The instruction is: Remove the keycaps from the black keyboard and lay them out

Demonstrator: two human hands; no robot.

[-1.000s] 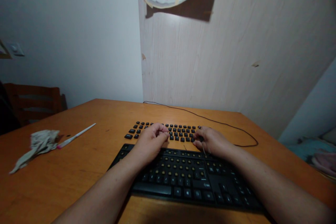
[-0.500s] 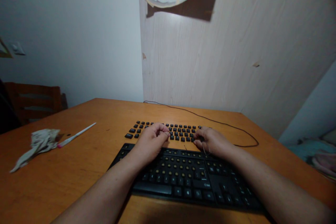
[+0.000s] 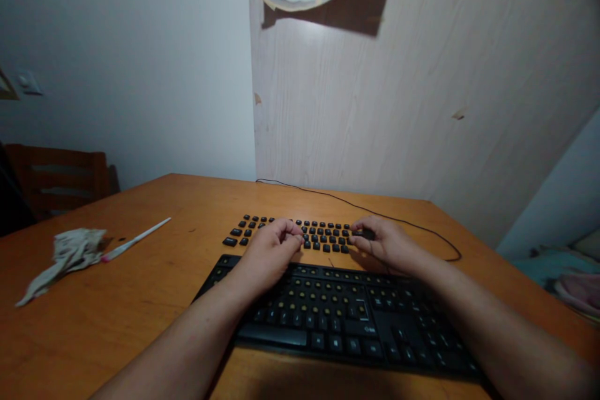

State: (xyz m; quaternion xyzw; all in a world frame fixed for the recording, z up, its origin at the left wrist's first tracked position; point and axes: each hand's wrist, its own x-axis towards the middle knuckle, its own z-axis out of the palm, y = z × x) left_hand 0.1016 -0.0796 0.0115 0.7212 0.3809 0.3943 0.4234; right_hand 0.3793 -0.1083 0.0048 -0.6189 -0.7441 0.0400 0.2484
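Observation:
Loose black keycaps (image 3: 323,239) lie in several rows on the wooden table, behind a black keyboard (image 3: 323,325). Much of the keyboard's upper part is bare of caps and shows small yellowish studs; its lowest row still has caps. My left hand (image 3: 276,247) hovers over the keyboard's back edge and covers part of the rows. Its fingers are curled together, and what they hold, if anything, is hidden. My right hand (image 3: 387,242) is at the right end of the rows. Its thumb and fingers are on either side of a dark keycap (image 3: 367,234), partly hidden by them.
A black cable (image 3: 375,210) curves across the back and right of the table. At the left lie a crumpled whitish cloth (image 3: 77,250) and a white stick with a pink end (image 3: 138,239). A wooden chair (image 3: 65,175) stands beyond; the wall closes off the back.
My right hand has shifted slightly right and up, away from the keyboard's back edge, and its thumb and fingers have spread. My left hand stays in place.

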